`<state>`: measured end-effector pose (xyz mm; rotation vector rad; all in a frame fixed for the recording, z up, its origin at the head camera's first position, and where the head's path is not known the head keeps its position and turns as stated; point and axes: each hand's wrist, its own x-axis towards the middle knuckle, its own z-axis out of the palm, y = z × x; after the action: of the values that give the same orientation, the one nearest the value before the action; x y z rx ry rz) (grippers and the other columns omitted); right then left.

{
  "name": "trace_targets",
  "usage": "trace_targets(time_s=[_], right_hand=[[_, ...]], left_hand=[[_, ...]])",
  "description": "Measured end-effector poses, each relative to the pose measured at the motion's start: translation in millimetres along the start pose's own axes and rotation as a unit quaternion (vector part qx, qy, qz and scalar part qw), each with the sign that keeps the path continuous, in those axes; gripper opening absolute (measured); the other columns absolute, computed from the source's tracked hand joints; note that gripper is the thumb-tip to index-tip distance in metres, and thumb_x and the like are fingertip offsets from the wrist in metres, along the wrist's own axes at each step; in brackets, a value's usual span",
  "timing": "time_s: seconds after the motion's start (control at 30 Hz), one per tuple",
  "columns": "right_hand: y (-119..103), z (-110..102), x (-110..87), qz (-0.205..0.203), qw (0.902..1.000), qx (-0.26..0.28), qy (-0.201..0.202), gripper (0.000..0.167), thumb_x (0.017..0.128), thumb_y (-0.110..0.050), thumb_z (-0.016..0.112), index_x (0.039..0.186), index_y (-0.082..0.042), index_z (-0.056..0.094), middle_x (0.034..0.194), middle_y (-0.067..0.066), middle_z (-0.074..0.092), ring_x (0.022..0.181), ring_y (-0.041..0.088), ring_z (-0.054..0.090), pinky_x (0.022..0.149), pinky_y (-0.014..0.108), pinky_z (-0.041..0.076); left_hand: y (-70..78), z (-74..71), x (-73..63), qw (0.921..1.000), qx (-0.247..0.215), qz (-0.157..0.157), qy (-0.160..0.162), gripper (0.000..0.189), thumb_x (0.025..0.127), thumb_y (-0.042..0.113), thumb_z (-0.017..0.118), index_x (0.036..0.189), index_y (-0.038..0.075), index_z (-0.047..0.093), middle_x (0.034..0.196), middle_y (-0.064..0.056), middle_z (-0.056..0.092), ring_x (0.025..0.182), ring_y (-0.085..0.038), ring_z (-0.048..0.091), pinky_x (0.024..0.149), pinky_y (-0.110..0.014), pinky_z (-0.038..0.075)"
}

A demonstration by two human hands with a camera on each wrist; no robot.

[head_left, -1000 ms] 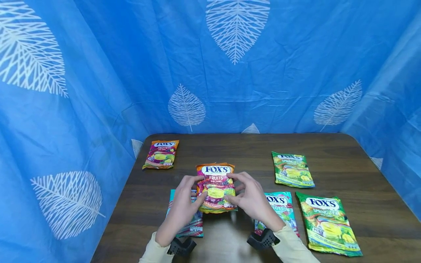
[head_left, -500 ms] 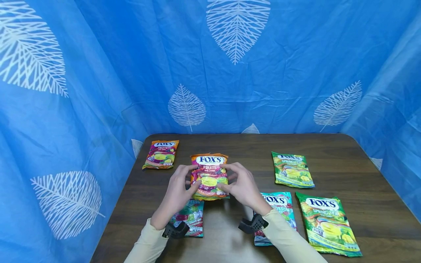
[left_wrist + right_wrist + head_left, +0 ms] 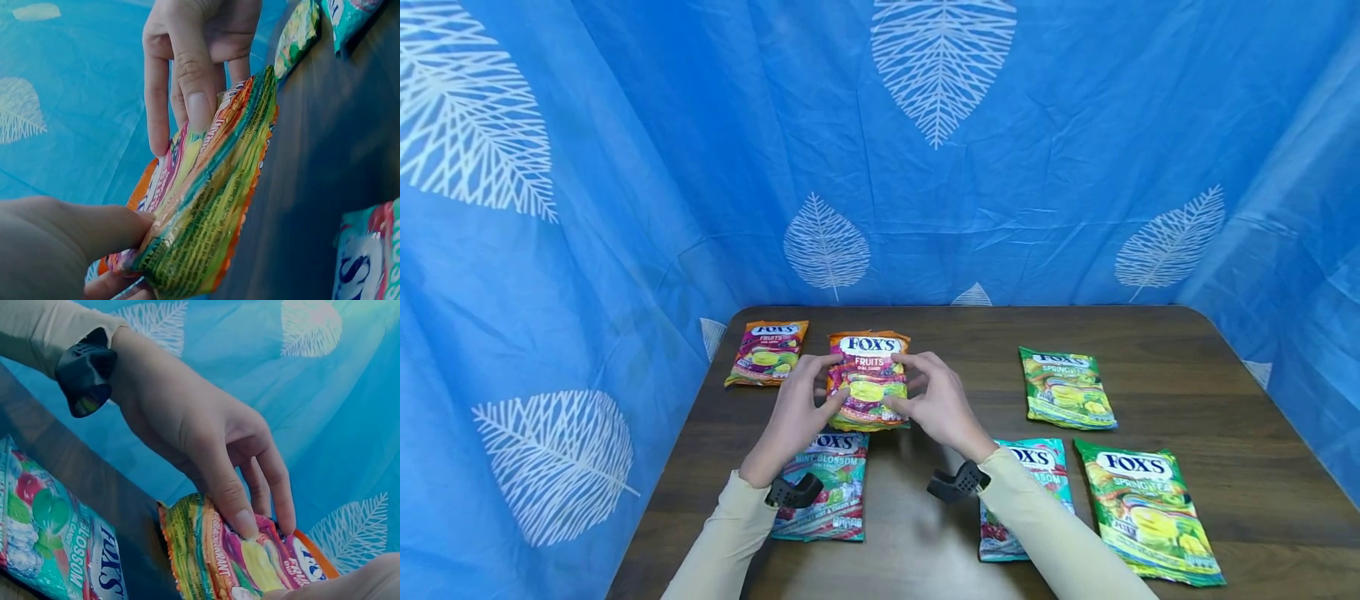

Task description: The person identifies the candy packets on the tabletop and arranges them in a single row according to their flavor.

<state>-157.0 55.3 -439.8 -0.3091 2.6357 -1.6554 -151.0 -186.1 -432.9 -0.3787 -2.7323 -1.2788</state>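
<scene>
Between both hands is an orange and purple candy bag point(image 3: 868, 392) marked FOX'S FRUITS, tilted up with its printed front toward the head camera. My left hand point(image 3: 799, 404) grips its left side, thumb on the front and other fingers partly hidden behind. On the opposite side my right hand point(image 3: 938, 404) holds it the same way, as the right wrist view shows. The bag's lower edge stands clear of the table in the left wrist view. Just below it in the head view lies a teal mint candy bag point(image 3: 831, 492), partly covered by the left wrist.
A smaller-looking fruits candy bag point(image 3: 767, 353) lies at the table's back left corner. Two green spring tea bags point(image 3: 1067, 389) lie on the right, and a second teal bag point(image 3: 1026, 533) is partly under the right forearm. Blue curtains point(image 3: 940, 208) hang behind the brown table point(image 3: 955, 333).
Both hands have carried the fruits candy bag away from the body and slightly left. More of the left teal bag shows now. The other bags have stayed in place.
</scene>
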Motion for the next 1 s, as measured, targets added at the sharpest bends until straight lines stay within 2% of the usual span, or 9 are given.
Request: trace_targets(time_s=[0.47,0.77,1.0], right_hand=[[0.7,14.4,31.5,0.008,1.0,0.0,0.003,0.066,0.091,-0.014,0.092,0.151,-0.014,0.066,0.137,0.007,0.061,0.107,0.026,0.069,0.082,0.04,0.063],[5.5,25.1,52.8,0.01,0.9999,0.003,-0.003,0.064,0.093,-0.012,0.09,0.152,-0.012,0.065,0.139,0.013,0.06,0.111,0.034,0.069,0.086,0.042,0.064],[12.0,34.5,67.3,0.022,0.9997,0.006,-0.007,0.064,0.094,-0.012,0.089,0.153,-0.012,0.064,0.142,0.012,0.06,0.109,0.032,0.069,0.086,0.041,0.064]], left_hand=[[-14.6,-16.2,30.0,0.9997,0.014,0.007,-0.016,0.056,0.098,0.005,0.082,0.15,0.001,0.06,0.125,-0.018,0.06,0.111,-0.033,0.061,0.097,-0.051,0.061],[-28.4,-19.0,48.6,0.9993,0.026,-0.011,-0.026,0.054,0.101,0.007,0.079,0.151,0.0,0.059,0.128,-0.021,0.059,0.113,-0.036,0.063,0.098,-0.051,0.061],[-38.4,-22.2,59.5,0.9984,0.017,-0.029,-0.045,0.055,0.103,0.007,0.078,0.153,0.0,0.057,0.139,-0.023,0.058,0.124,-0.04,0.06,0.103,-0.052,0.058]])
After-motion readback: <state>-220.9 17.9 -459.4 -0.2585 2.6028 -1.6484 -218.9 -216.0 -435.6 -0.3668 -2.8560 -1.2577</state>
